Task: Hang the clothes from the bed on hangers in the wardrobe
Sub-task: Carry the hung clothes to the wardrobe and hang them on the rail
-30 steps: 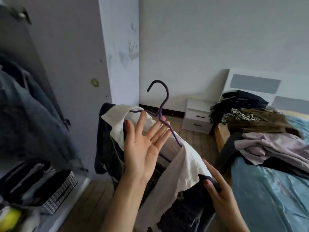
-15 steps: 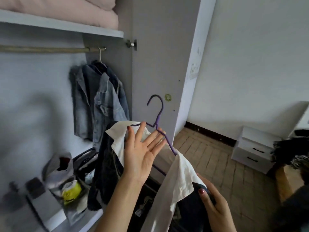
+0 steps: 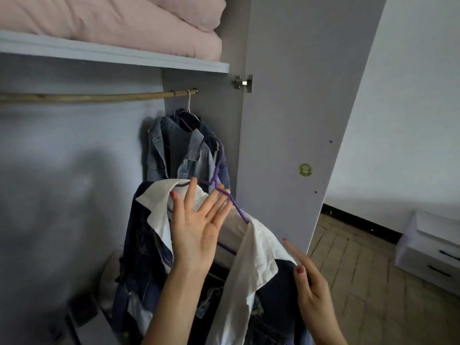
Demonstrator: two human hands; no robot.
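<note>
**Dressed hanger nearing the rail**

At lower right, the right hand (image 3: 311, 287) pinches the dark garment (image 3: 278, 292) beneath its white lining. Mid-frame, the left hand (image 3: 196, 227), fingers spread, props the purple hanger (image 3: 224, 192). The load looks soft, floppy and fairly heavy; better held at the hook's neck. Beyond hang a denim jacket (image 3: 179, 150) and the rail (image 3: 87, 97). Half a second ago the view sat lower and the hook stood clear of the jacket.

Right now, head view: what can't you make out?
- Purple hanger hook: blends into the denim jacket behind it.
- How the left hand supports the hanger: fingers hide the contact.
- Wardrobe floor items: blurred, dark.
- Rail: cut off by the left edge.
- Bed: out of frame.
</note>
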